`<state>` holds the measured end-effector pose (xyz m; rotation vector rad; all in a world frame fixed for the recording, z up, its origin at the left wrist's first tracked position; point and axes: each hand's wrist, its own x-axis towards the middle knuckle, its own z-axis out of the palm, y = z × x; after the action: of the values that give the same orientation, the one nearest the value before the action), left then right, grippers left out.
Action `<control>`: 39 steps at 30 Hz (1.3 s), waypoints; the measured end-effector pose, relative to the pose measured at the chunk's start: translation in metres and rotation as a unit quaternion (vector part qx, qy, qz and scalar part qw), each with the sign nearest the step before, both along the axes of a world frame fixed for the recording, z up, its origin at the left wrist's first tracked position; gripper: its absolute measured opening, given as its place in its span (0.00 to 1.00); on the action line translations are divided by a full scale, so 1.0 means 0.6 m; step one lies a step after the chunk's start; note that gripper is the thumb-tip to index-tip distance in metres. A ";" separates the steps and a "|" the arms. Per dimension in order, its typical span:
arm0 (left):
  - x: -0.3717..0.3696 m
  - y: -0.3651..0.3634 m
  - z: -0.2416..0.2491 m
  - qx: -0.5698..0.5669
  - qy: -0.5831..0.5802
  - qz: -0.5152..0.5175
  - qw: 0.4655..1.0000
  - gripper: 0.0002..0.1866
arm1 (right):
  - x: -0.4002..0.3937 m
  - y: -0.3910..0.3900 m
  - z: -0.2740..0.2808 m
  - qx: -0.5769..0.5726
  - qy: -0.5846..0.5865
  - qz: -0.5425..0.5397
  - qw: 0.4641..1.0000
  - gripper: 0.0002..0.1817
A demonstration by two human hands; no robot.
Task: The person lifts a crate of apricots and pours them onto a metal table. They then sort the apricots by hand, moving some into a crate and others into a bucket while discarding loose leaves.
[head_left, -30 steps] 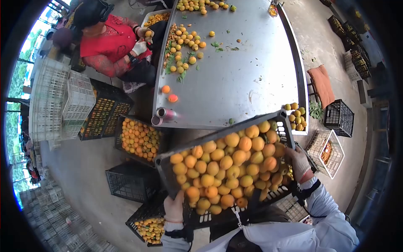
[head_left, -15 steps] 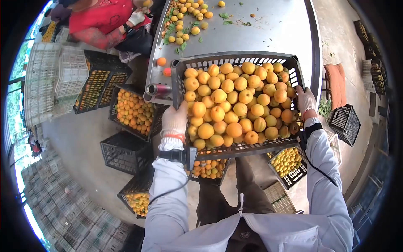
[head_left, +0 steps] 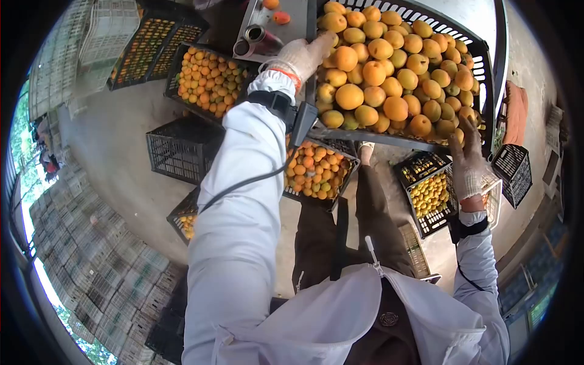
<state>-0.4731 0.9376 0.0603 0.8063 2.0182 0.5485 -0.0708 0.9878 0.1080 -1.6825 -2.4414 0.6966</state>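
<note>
A black plastic crate (head_left: 377, 139) full of orange-yellow apricots (head_left: 395, 109) is in front of me, over the metal table's near end. My left hand (head_left: 304, 58), in a pale glove, grips the crate's left rim, with fingertips over the edge beside the fruit. At the near right corner, my right hand (head_left: 468, 161) has its gloved fingers stretched apart over the rim and the outermost apricots. The crate's underside is hidden.
On the metal table (head_left: 292, 15) stand metal cups (head_left: 263, 39) near a reddish fruit (head_left: 281, 17). Fruit-filled crates (head_left: 210, 79) are on the floor at left, with another crate (head_left: 319, 167) by my legs and yellow fruit (head_left: 431, 196) at right. Stacked crates (head_left: 91, 243) fill the lower left.
The view has shifted, and the crate appears higher and farther right. My right hand has moved from the right side to the near corner, its fingers now spread. My left hand stays on the left rim.
</note>
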 end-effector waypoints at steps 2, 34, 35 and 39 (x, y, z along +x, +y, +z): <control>-0.011 -0.058 0.001 0.136 -0.088 0.099 0.982 0.38 | -0.014 -0.029 -0.016 0.078 -0.087 0.047 0.992 0.27; 0.004 -0.921 -0.208 -0.239 0.259 0.538 0.766 0.47 | -0.204 -0.021 -0.068 0.065 0.190 -0.210 0.957 0.24; -0.002 -0.912 -0.215 -0.239 0.254 0.539 0.767 0.47 | -0.204 -0.018 -0.067 0.069 0.187 -0.208 0.958 0.24; -0.019 -0.976 -0.310 -0.133 0.239 0.612 0.742 0.43 | -0.216 -0.011 -0.078 0.072 0.203 -0.268 0.939 0.23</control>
<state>-0.4845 0.3523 -0.1255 -0.8002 2.8628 0.7508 -0.2003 0.9814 0.0611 -1.8053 -1.6149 0.6759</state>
